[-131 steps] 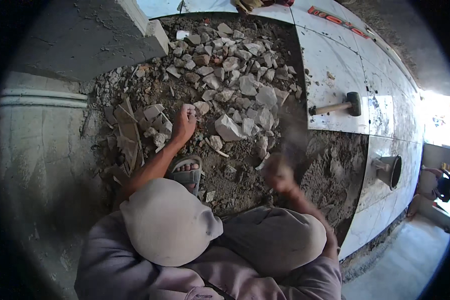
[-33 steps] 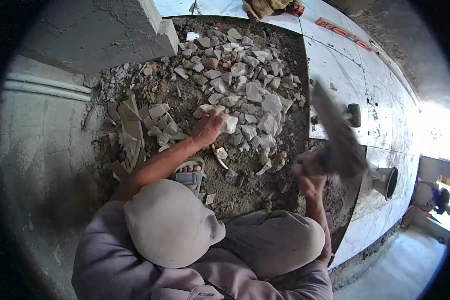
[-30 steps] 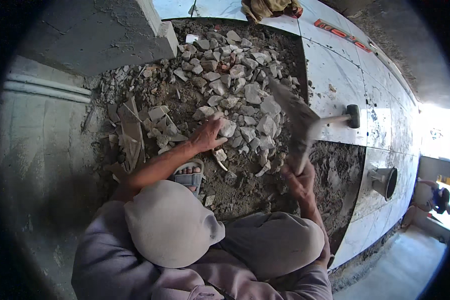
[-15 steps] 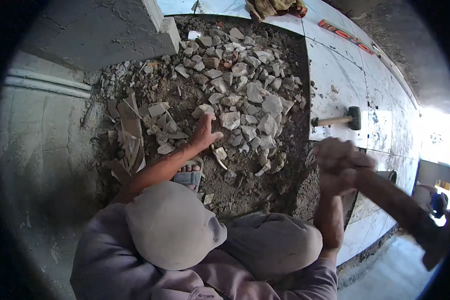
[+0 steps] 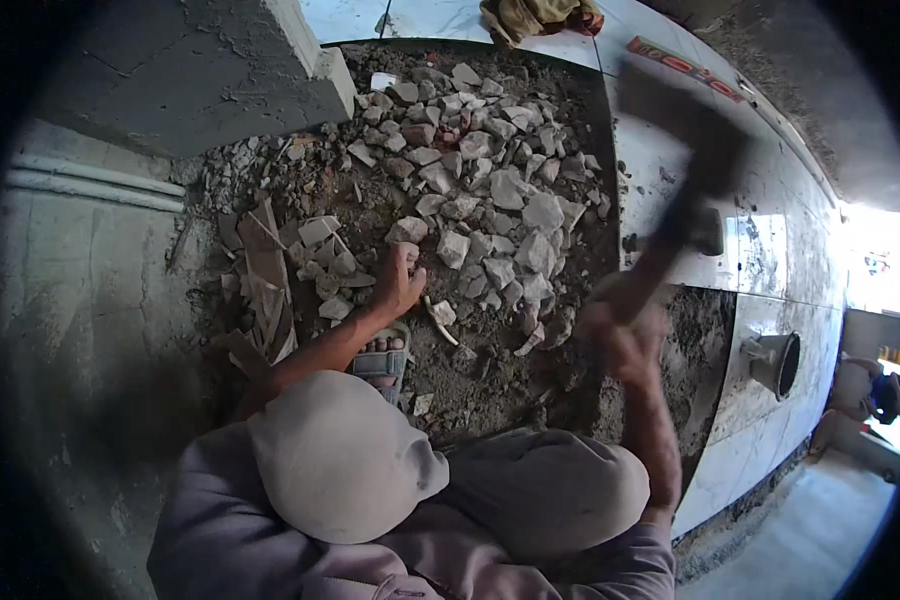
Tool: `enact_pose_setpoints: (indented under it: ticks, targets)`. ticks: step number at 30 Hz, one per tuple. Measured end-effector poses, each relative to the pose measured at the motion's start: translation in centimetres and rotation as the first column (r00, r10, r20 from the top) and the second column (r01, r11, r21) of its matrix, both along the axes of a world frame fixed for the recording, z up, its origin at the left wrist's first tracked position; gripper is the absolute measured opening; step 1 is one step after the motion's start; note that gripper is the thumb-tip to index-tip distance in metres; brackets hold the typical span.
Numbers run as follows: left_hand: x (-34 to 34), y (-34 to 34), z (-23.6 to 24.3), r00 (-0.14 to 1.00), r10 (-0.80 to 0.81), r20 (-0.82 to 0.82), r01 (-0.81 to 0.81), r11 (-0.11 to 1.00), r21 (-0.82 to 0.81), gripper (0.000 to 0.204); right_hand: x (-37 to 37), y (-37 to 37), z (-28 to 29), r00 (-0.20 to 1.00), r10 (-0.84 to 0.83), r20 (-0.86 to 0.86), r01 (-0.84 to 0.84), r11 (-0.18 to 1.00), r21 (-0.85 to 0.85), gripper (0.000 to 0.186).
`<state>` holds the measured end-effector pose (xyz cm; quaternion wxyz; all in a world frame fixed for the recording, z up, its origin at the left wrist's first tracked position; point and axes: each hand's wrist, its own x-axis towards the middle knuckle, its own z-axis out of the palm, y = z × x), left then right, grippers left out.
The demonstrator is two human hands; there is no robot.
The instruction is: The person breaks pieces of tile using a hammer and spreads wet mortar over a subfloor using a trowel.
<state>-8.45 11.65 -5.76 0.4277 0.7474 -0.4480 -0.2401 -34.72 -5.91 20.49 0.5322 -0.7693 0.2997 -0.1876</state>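
My right hand (image 5: 625,335) is closed round the handle of a heavy hammer (image 5: 688,125), raised over the right side and blurred by motion. My left hand (image 5: 398,283) reaches in low over the rubble, its fingers curled and closed against the near edge of a pale, rough stone (image 5: 407,230). That stone rests on the dirt at the left side of a heap of broken stones (image 5: 510,190). A whitish block (image 5: 452,249) lies just right of it. Below my left hand, a sandalled foot (image 5: 381,352) stands on the soil.
Broken tile strips (image 5: 266,265) lie left. A concrete block (image 5: 210,75) juts in at the upper left, above wall pipes (image 5: 95,180). On the right-hand tiles (image 5: 660,180) are a mallet (image 5: 708,232), partly hidden by the hammer, a bucket (image 5: 773,362) and a red level (image 5: 685,68).
The hammer has swung from the lower right up to the upper right, with my right hand shifting left. My left hand has drawn slightly nearer, its fingers more curled. The bucket is now uncovered.
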Motion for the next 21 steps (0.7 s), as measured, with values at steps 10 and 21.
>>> enact_pose_setpoints:
  ticks: [10,21]
  targets:
    - [-0.1,-0.8,1.3,0.978,0.189,-0.085,-0.187,0.982,0.030,0.023,-0.6,3.1,-16.6,0.593,0.255,-0.763,0.014,0.945,0.327,0.035]
    - [2.1,1.6,0.1,0.990,0.123,0.070,-0.127,0.990,0.057,0.043,4.2,0.5,0.0,0.991,-0.011,-0.136,0.015,0.999,0.032,0.020]
